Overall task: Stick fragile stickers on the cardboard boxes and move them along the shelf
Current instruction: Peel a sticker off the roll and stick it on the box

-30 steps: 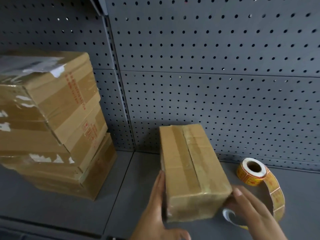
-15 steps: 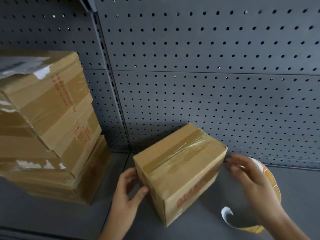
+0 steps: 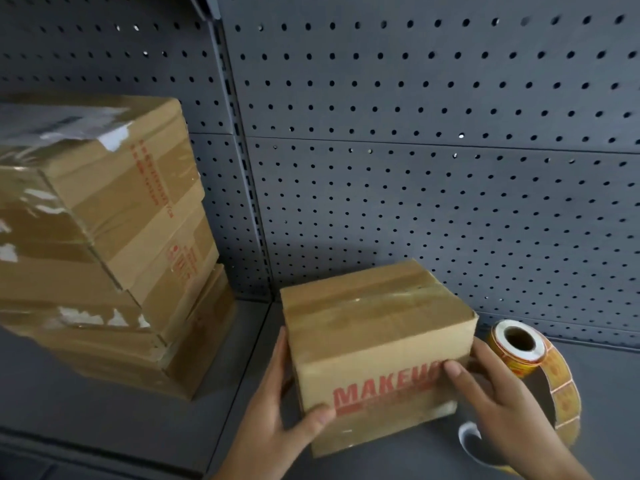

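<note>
**Seating the box for labelling**

The cardboard box (image 3: 377,341) stands on the shelf (image 3: 104,410), between the stack of boxes (image 3: 104,237) and the sticker roll (image 3: 519,344), with its printed face toward the person. The left hand (image 3: 277,420) clasps the near left corner, thumb on the printed face and fingers along the side. The right hand (image 3: 495,400) clasps the near right corner. Both grips are clamped on the box. No sticker shows on its visible faces.

Recommended handling:

1. Set the box flat and square before releasing it.
2. Steady it with the left hand and free the right, which is just beside the roll.
3. Peel one label from the loose tail curling toward the shelf front.
4. Apply it to bare cardboard, not glossy tape, where adhesion is likely poorer.
</note>
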Tool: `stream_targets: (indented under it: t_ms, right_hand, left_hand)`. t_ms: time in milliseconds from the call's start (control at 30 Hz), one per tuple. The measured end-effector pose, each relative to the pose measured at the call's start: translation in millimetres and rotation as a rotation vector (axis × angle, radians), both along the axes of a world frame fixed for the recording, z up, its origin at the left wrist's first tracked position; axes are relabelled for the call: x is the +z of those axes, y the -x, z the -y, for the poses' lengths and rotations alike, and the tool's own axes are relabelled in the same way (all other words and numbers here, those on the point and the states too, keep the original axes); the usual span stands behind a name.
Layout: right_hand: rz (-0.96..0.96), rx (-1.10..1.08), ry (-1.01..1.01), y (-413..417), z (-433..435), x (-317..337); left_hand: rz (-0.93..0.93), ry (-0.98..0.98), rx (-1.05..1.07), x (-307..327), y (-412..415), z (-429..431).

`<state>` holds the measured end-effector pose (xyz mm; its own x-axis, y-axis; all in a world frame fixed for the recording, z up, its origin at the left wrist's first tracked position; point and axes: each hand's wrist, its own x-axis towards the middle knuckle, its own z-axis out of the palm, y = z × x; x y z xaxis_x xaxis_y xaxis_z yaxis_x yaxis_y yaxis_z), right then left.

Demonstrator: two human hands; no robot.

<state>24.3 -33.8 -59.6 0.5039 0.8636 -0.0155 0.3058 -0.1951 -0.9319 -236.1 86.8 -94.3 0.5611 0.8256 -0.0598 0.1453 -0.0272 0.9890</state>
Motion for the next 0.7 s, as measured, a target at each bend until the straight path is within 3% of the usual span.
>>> stream_targets:
  t_ms: [133, 367, 600, 700]
  right_hand:
    - [0.048, -0.077, -0.016, 3, 7, 19]
    - [0.002, -0.101, 0.095, -5, 5, 29]
    - [-0.084, -0.057, 0.174, -13, -12, 20]
    - [-0.002, -0.024, 0.193, -18, -15, 14]
  left_hand:
    - [0.009, 0.071, 0.087, 31, -2, -11]
    - [-0.233, 0.247, -0.067, 61, -17, -38]
    - [-0.333, 0.203, -0.105, 58, -30, -51]
    - [-0.33, 0.221, -0.086, 59, -32, -52]
